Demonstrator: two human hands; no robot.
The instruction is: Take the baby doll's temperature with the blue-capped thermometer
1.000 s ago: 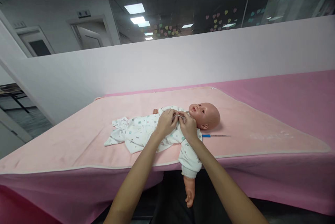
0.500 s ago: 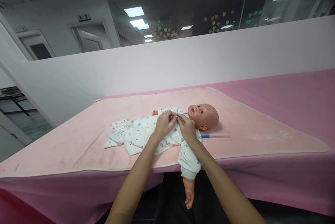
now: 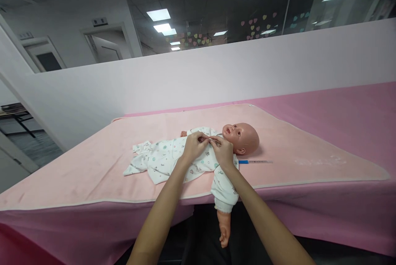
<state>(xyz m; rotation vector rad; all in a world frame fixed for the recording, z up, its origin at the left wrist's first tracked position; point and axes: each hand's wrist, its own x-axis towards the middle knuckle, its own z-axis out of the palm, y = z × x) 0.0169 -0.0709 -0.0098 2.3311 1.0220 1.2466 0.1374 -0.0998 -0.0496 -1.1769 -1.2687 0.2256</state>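
Observation:
A baby doll point(image 3: 244, 138) lies on its back, head to the right, dressed in a white printed romper point(image 3: 167, 159). Over its chest, my left hand point(image 3: 195, 146) is closed, fingertips pinching the romper's front. My right hand point(image 3: 222, 151) is closed beside it, thumb and fingers pinching the same front near the neck. The fingertips of both hands nearly meet, and the exact bit of cloth or fastener between them is too small to make out. One doll arm point(image 3: 224, 223) hangs over the table's front edge, under my right forearm.
Just right of the doll's shoulder lies a thin clear stick with a blue end point(image 3: 243, 162), resembling a thermometer. A peach blanket point(image 3: 297, 149) covers the table over a pink cloth point(image 3: 349, 112). A white partition point(image 3: 198, 79) with glass above stands behind.
Very little differs. Both hands stay at the doll's chest, with the right fingers shifting slightly at the romper's front.

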